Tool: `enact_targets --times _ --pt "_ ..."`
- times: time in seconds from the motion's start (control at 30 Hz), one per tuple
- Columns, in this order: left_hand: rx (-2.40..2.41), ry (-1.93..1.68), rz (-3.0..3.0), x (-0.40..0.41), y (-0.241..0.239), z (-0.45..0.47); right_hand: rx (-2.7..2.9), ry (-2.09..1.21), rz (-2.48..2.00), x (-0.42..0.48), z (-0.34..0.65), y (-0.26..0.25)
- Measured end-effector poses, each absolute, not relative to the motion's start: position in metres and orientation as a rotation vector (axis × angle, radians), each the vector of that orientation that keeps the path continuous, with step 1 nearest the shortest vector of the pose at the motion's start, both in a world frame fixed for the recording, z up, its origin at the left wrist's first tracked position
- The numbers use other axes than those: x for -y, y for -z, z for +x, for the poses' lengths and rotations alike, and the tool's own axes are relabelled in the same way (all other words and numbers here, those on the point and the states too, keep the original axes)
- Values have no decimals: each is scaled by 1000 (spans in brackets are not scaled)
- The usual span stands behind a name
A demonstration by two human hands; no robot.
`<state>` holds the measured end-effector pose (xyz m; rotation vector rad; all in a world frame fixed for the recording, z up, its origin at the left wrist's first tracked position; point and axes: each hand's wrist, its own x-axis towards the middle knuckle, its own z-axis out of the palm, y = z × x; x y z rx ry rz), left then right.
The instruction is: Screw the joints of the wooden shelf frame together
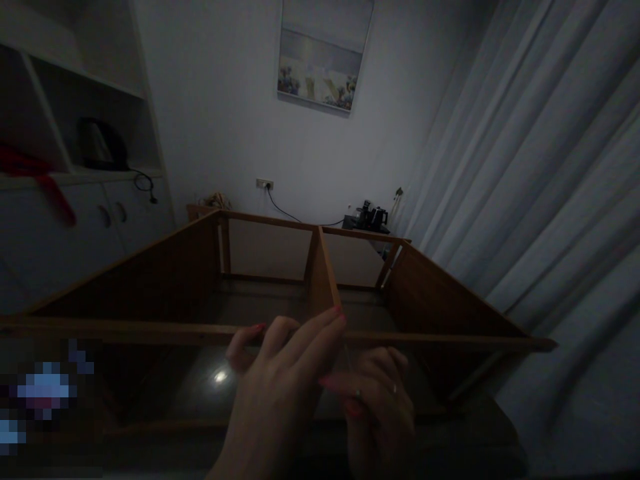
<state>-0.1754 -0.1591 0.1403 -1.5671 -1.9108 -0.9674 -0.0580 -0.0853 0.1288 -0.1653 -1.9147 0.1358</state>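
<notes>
A wooden cabinet frame (165, 280) lies on its back in a dim room, with a centre divider (324, 277) running away from me. My left hand (280, 390) reaches forward, fingers stretched and close together, and its fingertips rest on the near end of the divider where that meets the front rail (125, 329). My right hand (383, 400), wearing a ring, sits just right of the left and below the rail. Its fingers are curled in. What they hold, if anything, is hidden in the dark.
White shelving with a dark kettle (100, 143) stands at the left. A wall socket and cable (265, 185), a small kettle set (373, 217) and a picture (323, 57) are at the back. Curtains (540, 173) hang on the right.
</notes>
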Motion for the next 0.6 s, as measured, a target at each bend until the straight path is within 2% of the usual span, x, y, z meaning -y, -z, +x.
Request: enact_targets --times 0.2,0.6 --pt "1878 1012 -1579 158 -141 -173 1914 64 -192 86 -55 -134" --pt "1860 995 -1628 158 -139 -177 1752 154 -232 88 -66 -122"
